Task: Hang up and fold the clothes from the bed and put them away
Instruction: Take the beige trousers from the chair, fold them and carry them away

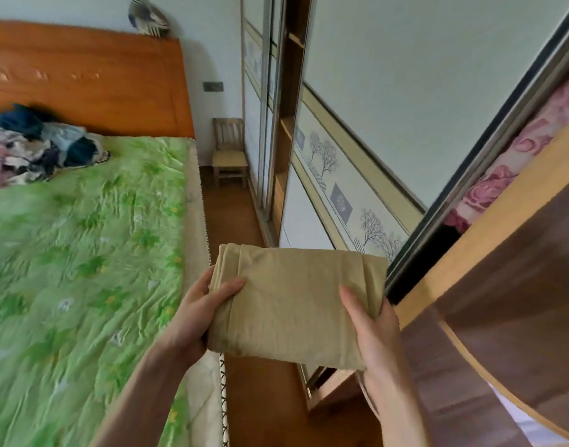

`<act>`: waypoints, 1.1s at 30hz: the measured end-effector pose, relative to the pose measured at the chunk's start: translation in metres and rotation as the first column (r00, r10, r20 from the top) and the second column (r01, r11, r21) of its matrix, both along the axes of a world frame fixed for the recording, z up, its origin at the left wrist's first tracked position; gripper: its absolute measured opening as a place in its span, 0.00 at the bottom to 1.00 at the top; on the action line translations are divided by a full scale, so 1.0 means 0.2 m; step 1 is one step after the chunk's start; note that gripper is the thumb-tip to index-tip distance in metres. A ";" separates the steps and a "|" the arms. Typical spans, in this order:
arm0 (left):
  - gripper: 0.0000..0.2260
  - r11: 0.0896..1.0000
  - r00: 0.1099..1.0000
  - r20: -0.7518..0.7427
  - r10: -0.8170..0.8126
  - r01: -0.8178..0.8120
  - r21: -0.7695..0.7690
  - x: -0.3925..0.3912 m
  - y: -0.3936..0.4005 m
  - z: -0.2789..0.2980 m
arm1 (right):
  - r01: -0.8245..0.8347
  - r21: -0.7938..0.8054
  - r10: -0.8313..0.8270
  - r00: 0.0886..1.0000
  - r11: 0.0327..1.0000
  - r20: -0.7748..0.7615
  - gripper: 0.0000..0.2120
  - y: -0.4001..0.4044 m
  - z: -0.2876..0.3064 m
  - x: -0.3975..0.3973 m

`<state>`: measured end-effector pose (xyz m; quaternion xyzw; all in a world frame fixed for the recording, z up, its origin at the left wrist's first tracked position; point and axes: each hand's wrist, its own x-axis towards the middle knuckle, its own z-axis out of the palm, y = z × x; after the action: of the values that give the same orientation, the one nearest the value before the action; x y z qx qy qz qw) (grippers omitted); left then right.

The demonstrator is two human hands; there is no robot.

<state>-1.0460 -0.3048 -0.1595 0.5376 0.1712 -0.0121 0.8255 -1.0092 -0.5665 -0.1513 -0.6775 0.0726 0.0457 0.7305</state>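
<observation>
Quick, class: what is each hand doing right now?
Left hand: grips the left edge of the folded beige cloth.
Right hand: grips the cloth's right edge.

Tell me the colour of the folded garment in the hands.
Plain tan-beige folded garment; shows best in the head view.

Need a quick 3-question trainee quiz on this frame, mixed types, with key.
1. True or false: the folded beige garment lies on the bed.
2. Which hands hold it? A) left only B) right only C) both
3. Fill in: the pile of unfolded clothes sits near the bed's ____.

Key:
1. False: it is held above the floor, between bed and wardrobe.
2. C: left hand and right hand grip opposite edges, thumbs on top.
3. Headboard.
</observation>
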 end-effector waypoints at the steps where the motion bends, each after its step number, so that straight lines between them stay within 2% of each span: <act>1: 0.19 0.999 0.999 0.000 0.035 -0.035 -0.007 0.02 -0.02 0.00 | -0.032 0.002 0.032 0.999 0.999 -0.004 0.17 -0.01 0.00 0.07; 3: 0.19 0.994 0.994 -0.002 0.106 -0.106 -0.013 0.06 -0.03 -0.01 | -0.108 0.002 0.108 0.994 0.994 -0.019 0.17 -0.01 -0.01 0.20; 6: 0.24 0.975 0.975 -0.004 0.222 -0.222 -0.006 0.11 0.01 -0.03 | -0.222 0.008 0.222 0.974 0.975 -0.044 0.21 0.06 -0.01 0.37; 9: 0.26 0.958 0.958 0.011 0.288 -0.288 -0.001 0.15 0.07 -0.03 | -0.267 0.022 0.267 0.963 0.963 -0.036 0.22 0.16 -0.02 0.50; 13: 0.23 0.923 0.922 0.026 0.386 -0.386 0.000 0.28 0.18 -0.02 | -0.341 0.018 0.341 0.939 0.940 -0.038 0.24 0.33 -0.01 0.73; 16: 0.28 0.904 0.904 0.048 0.425 -0.426 0.013 0.46 0.29 -0.02 | -0.371 0.016 0.371 0.928 0.928 -0.025 0.23 0.46 0.00 0.95; 19: 0.32 0.885 0.885 0.052 0.463 -0.464 0.027 0.68 0.41 -0.01 | -0.392 -0.003 0.392 0.920 0.920 0.000 0.23 0.61 0.02 1.20; 23: 0.29 0.881 0.880 0.069 0.469 -0.472 0.024 1.01 0.61 0.03 | -0.389 -0.021 0.389 0.921 0.921 0.022 0.23 0.83 0.06 1.54; 26: 0.39 0.879 0.879 0.081 0.469 -0.474 0.047 1.23 0.77 0.08 | -0.365 -0.028 0.366 0.930 0.931 0.032 0.24 0.99 0.08 1.74; 33: 0.36 0.887 0.887 0.094 0.452 -0.458 0.058 1.65 1.03 0.13 | -0.318 -0.030 0.319 0.947 0.948 0.047 0.24 1.24 0.12 2.12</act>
<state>-0.7159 -0.0998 -0.1342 0.5147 0.2606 0.2091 0.7896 -0.5857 -0.3192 -0.1269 -0.6894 -0.0558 0.1450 0.7075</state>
